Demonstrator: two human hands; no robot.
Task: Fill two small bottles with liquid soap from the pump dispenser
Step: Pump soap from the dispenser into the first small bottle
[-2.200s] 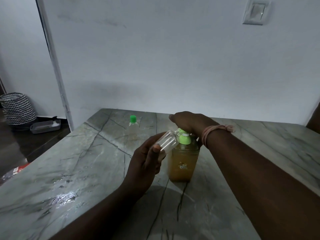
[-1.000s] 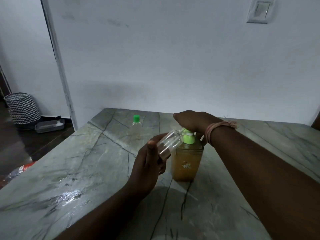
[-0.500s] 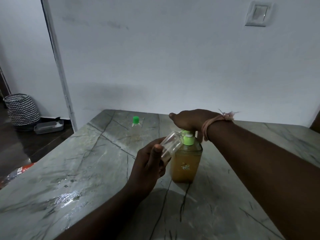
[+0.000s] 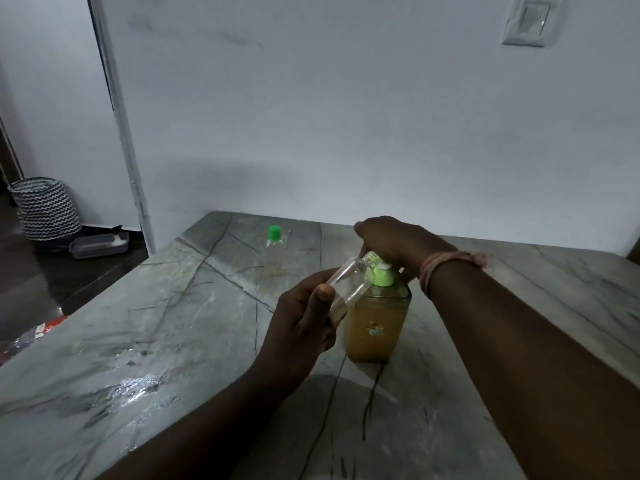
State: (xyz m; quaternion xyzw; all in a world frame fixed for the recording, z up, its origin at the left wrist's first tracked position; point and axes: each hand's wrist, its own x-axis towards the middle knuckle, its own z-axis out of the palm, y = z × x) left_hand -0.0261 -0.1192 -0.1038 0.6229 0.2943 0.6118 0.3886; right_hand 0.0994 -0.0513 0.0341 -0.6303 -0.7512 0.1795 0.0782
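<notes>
A pump dispenser (image 4: 375,327) with amber soap and a green collar stands on the marble table (image 4: 145,323). My right hand (image 4: 391,242) lies palm-down on its pump head, which is hidden beneath it. My left hand (image 4: 298,327) grips a small clear bottle (image 4: 349,284), tilted, with its open mouth against the pump's spout; a little liquid sits at its lower end. A second small clear bottle with a green cap (image 4: 274,237) stands further back on the table.
A white wall rises right behind the table, with a switch plate (image 4: 526,20) at the top right. On the floor at left are a zigzag-patterned basket (image 4: 43,207) and a grey tray (image 4: 98,244). A wet patch (image 4: 138,382) glistens on the table's left.
My right hand has stayed on the pump head, rising and dipping slightly. My left hand keeps the tilted bottle at the spout. The view shifted a little.
</notes>
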